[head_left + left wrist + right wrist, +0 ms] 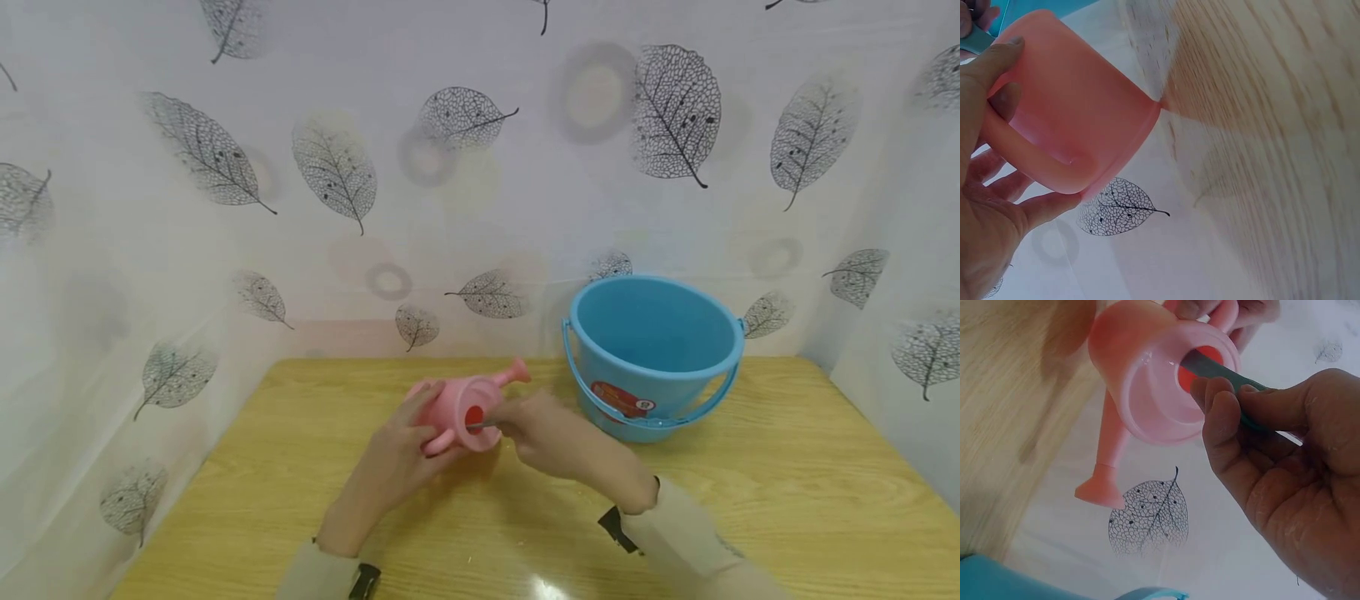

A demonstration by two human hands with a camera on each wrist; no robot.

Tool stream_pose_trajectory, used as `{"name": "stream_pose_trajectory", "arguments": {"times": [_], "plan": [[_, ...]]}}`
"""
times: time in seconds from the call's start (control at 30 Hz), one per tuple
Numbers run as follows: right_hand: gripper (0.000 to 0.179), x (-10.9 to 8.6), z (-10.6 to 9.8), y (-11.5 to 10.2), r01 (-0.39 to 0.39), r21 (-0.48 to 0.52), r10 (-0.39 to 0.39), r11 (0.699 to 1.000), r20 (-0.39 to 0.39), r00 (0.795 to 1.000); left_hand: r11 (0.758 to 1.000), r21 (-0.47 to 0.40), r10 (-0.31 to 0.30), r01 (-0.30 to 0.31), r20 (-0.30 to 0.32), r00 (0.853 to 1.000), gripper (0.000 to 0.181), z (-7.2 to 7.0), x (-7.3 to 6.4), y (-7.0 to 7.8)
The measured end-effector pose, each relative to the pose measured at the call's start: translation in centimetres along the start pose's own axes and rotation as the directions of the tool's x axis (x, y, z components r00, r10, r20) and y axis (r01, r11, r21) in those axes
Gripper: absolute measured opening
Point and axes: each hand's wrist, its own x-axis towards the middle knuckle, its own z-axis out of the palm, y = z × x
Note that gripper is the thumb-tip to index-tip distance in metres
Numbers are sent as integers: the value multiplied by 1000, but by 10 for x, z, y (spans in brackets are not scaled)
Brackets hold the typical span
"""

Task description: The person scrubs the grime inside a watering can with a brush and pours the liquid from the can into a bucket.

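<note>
A pink toy watering can [444, 407] is tipped on its side over the table, its round top opening turned toward me and its sprinkler spout pointing back right. My left hand [393, 454] grips it around the handle [1035, 156], with the thumb up near the rim. Between the thumb and fingers of my right hand [551, 437] is a slim dark green handle [1225, 375]. Its far end goes into the can's opening, where red shows inside. What that end looks like is hidden within the can.
A light blue bucket [652, 392] with a red label stands at the back right, its bail hanging down in front. Under everything is a wood-grain table [247, 500]. Pale sheeting [465, 208] printed with leaves rises behind and along the sides.
</note>
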Motion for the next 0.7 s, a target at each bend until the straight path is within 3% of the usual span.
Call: {"name": "stream_pose_trajectory", "arguments": {"times": [0.17,0.37,0.7], "plan": [[21,3,11,-2,17,-107,-20,994,-24,1000,1000,4,1,-1,-3,1000,36,0,0,-1],[30,5,16,-3,26,-190,-38,981,-56,998,1000,2,4,-4,-10,1000,36,2,0,-2],[36,5,20,-4,14,-337,-37,942,-63,997,1000,2,3,-3,-18,1000,34,2,0,-2]]}}
